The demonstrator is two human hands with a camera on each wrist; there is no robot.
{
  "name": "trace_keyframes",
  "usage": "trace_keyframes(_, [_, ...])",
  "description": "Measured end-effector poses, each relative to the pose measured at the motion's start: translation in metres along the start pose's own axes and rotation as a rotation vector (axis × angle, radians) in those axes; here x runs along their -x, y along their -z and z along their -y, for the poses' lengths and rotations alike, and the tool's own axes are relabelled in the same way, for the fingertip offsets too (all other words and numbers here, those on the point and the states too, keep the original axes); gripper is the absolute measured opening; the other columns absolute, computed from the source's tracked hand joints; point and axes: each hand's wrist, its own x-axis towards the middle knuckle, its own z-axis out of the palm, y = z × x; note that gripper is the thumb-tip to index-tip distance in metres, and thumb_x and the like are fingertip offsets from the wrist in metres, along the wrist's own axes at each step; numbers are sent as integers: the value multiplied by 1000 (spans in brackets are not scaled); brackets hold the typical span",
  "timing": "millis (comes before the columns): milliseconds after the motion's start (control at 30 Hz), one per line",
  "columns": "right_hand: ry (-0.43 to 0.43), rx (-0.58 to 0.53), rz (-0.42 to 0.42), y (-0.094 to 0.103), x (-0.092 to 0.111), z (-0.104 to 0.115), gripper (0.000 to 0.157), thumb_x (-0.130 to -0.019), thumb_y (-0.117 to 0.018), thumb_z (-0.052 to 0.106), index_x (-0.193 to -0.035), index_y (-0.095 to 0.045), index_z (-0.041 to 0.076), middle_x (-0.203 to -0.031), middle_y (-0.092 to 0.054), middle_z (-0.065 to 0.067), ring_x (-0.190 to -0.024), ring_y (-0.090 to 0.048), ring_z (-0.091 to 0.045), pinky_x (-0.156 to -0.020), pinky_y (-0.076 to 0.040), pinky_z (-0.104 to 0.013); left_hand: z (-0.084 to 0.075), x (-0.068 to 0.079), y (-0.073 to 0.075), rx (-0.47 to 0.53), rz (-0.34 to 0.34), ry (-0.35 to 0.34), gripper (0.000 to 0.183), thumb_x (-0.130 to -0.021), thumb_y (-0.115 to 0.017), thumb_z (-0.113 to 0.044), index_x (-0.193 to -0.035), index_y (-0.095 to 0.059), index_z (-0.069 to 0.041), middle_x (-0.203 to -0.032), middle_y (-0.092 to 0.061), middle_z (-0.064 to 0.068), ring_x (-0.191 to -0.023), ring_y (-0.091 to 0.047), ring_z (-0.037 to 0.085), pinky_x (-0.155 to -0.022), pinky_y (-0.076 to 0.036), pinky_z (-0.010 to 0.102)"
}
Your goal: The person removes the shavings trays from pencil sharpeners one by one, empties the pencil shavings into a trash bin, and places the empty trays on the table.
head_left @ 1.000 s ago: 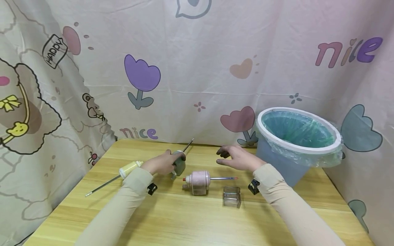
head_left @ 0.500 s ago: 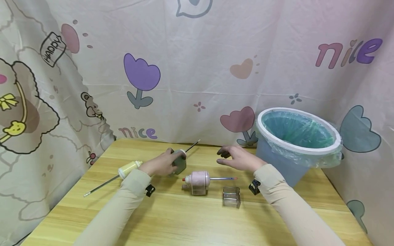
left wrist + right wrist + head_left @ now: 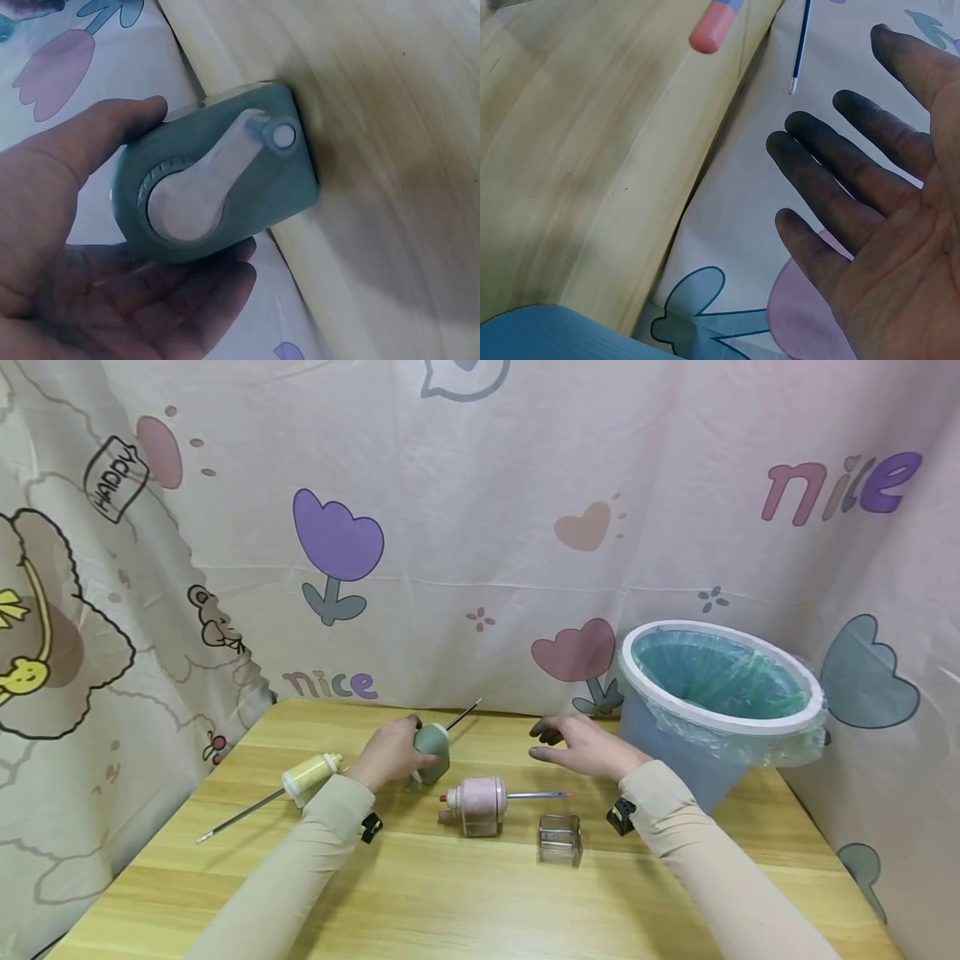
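My left hand [image 3: 390, 750] is around the left end of a green crank pencil sharpener [image 3: 432, 753], with a dark pencil [image 3: 463, 713] slanting out of its far side. In the left wrist view, the thumb lies along one edge of the sharpener body [image 3: 262, 187] and the fingers curve along the opposite edge; its white crank [image 3: 202, 184] faces the camera. My right hand [image 3: 581, 747] hovers over the table's right side, fingers spread and nothing held, with darkened fingertips [image 3: 781, 146]. Below and between the hands sits a pink crank sharpener [image 3: 482, 806] with a pencil [image 3: 540, 794] in it.
A yellow sharpener [image 3: 309, 777] with a pencil [image 3: 240, 816] lies at the left, by my left sleeve. A small transparent box-like piece [image 3: 560, 841] sits front of centre. A lined blue bin [image 3: 667, 752] stands at the right. Printed cloth [image 3: 465, 527] hangs behind the table.
The green sharpener and its pencil have turned slightly. My left hand has drawn back leftward along the sharpener, uncovering more of its body. The right hand stays almost where it was.
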Motion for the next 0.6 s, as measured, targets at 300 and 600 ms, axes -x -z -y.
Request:
trace_keyframes(300, [1,-17,-2,-2,1,-3,43,-104,-70,34,-131,-71,0,-122,-77,-13,-114,-74,-30,-103,-59,-51,4,0,0,11,3,51,54,-86,-88,-33,-114,-67,8,-100,-71,19,-84,-66,29,-74,-60,41])
trace_keyframes(600, [-10,-33,-17,2,7,-5,45,-104,-70,35,-134,-69,2,-128,-76,-13,-117,-73,-30,-104,-59,-51,5,0,16,147,-86,-53,53,-87,-87,-26,-126,-63,0,-114,-73,20,-98,-70,32,-88,-62,48])
